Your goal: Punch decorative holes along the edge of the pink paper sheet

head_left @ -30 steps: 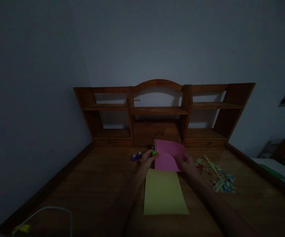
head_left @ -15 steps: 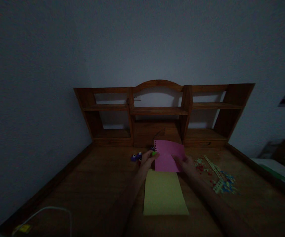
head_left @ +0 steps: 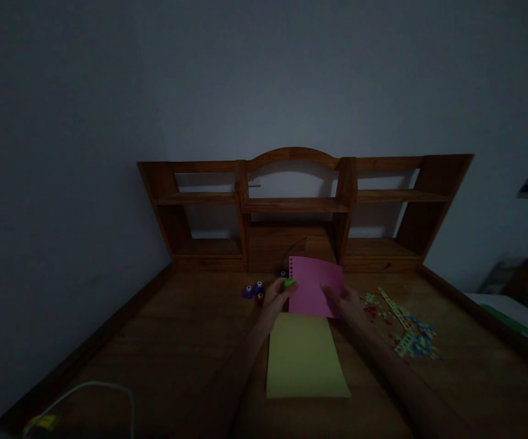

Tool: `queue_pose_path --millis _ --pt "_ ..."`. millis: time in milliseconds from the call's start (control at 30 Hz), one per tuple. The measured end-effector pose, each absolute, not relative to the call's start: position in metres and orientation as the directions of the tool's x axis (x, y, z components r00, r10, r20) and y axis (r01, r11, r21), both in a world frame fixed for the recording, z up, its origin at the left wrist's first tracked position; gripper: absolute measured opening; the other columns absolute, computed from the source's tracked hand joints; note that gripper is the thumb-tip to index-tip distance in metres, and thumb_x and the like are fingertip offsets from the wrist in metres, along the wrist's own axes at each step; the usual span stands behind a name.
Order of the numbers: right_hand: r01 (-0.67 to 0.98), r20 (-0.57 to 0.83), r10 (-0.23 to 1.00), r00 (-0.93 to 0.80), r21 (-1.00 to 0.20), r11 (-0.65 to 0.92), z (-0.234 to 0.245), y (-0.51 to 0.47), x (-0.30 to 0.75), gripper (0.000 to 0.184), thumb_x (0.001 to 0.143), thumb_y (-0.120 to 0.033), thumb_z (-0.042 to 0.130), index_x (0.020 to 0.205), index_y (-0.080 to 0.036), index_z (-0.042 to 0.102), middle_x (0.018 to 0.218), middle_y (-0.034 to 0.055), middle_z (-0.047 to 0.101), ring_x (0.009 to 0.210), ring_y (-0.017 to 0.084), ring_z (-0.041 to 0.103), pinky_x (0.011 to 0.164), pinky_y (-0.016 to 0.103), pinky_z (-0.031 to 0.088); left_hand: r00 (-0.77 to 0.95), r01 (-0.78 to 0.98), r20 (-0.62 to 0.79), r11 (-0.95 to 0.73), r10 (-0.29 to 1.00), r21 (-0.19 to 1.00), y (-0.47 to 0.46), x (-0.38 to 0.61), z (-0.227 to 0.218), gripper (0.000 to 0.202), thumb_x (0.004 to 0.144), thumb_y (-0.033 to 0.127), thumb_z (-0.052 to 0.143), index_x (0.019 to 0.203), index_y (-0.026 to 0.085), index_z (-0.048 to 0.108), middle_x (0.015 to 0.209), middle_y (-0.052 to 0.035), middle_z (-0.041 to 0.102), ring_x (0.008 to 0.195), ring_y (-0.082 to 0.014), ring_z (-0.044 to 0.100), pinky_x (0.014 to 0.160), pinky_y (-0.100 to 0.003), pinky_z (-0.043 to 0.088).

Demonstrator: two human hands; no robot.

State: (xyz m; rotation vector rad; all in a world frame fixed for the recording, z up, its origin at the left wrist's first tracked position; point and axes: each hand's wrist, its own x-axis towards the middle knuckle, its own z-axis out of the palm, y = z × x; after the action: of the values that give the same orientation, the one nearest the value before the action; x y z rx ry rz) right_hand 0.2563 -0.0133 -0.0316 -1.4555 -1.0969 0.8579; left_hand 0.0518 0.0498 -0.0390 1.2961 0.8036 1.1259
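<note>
A pink paper sheet (head_left: 313, 284) with a row of small holes down its left edge is held up above the wooden desk (head_left: 163, 347). My right hand (head_left: 344, 302) pinches its lower right part. My left hand (head_left: 277, 294) is closed on a small green punch (head_left: 288, 283) set against the sheet's left edge. A yellow paper sheet (head_left: 304, 356) lies flat on the desk just in front of both hands.
Small purple punches (head_left: 252, 290) stand left of my left hand. Several coloured paper scraps and strips (head_left: 403, 329) lie scattered at the right. A wooden shelf unit (head_left: 294, 204) lines the desk's back. A white cable (head_left: 85, 393) curls at the near left corner.
The pink sheet and both hands have shifted slightly; the punch sits a little higher along the sheet's left edge.
</note>
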Motion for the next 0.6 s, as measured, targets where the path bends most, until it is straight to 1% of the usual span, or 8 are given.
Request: queue_pose_path --millis 133,233,333,433,500,600 --pt "0.146 0.047 0.944 0.327 -0.989 -0.002 -0.031 -0.014 0.256 0.063 0.069 -0.061 0.066 0.100 -0.006 0.065 0.093 0.0164 0.068 0.070 0.020 0.063 0.058 0.026 0.048 0.275 -0.171 0.142 -0.097 0.951 0.981 0.043 0.051 -0.030 0.044 0.067 0.051 0.069 0.088 0.013 0.058 0.094 -0.0040 0.061 0.084 -0.0073 0.051 0.077 -0.018 0.039" --pt "0.154 0.065 0.941 0.333 -0.988 0.014 -0.033 -0.013 0.256 0.062 0.071 -0.061 0.065 0.100 -0.006 0.064 0.092 0.0158 0.068 0.070 0.020 0.063 0.058 0.026 0.047 0.225 -0.164 0.116 -0.080 0.967 0.983 0.039 0.049 -0.024 0.046 0.068 0.052 0.068 0.093 0.014 0.061 0.103 -0.0058 0.063 0.091 -0.0095 0.055 0.083 -0.019 0.042" --pt "0.196 0.086 0.936 0.341 -0.981 0.019 -0.033 -0.012 0.257 0.061 0.071 -0.062 0.064 0.098 -0.007 0.065 0.092 0.0153 0.068 0.072 0.020 0.063 0.058 0.026 0.047 0.215 -0.223 0.085 -0.036 0.973 0.974 0.039 0.047 -0.023 0.048 0.069 0.054 0.065 0.098 0.015 0.061 0.111 -0.0067 0.063 0.098 -0.0114 0.058 0.088 -0.022 0.044" --pt "0.209 0.085 0.930 0.358 -0.978 0.009 -0.031 -0.012 0.258 0.062 0.070 -0.061 0.065 0.099 -0.007 0.065 0.092 0.0156 0.069 0.073 0.022 0.064 0.059 0.027 0.048 0.184 -0.282 0.011 0.042 0.983 0.959 0.040 0.046 -0.024 0.052 0.068 0.058 0.064 0.095 0.014 0.061 0.107 -0.0077 0.064 0.088 -0.0105 0.059 0.085 -0.025 0.047" --pt "0.190 0.080 0.926 0.368 -0.982 0.009 -0.032 -0.012 0.258 0.063 0.069 -0.061 0.066 0.102 -0.006 0.065 0.094 0.0163 0.069 0.075 0.023 0.064 0.061 0.028 0.049 0.170 -0.299 -0.009 0.060 0.985 0.952 0.039 0.045 -0.024 0.054 0.067 0.059 0.064 0.094 0.013 0.062 0.104 -0.0079 0.064 0.084 -0.0092 0.059 0.083 -0.025 0.048" --pt "0.160 0.093 0.912 0.400 -0.987 0.031 -0.036 -0.010 0.258 0.066 0.067 -0.060 0.067 0.104 -0.005 0.065 0.096 0.0177 0.068 0.076 0.024 0.064 0.062 0.029 0.050 0.201 -0.297 0.028 0.034 0.979 0.954 0.038 0.045 -0.023 0.055 0.069 0.059 0.063 0.101 0.014 0.062 0.110 -0.0085 0.063 0.090 -0.0104 0.061 0.084 -0.024 0.049"
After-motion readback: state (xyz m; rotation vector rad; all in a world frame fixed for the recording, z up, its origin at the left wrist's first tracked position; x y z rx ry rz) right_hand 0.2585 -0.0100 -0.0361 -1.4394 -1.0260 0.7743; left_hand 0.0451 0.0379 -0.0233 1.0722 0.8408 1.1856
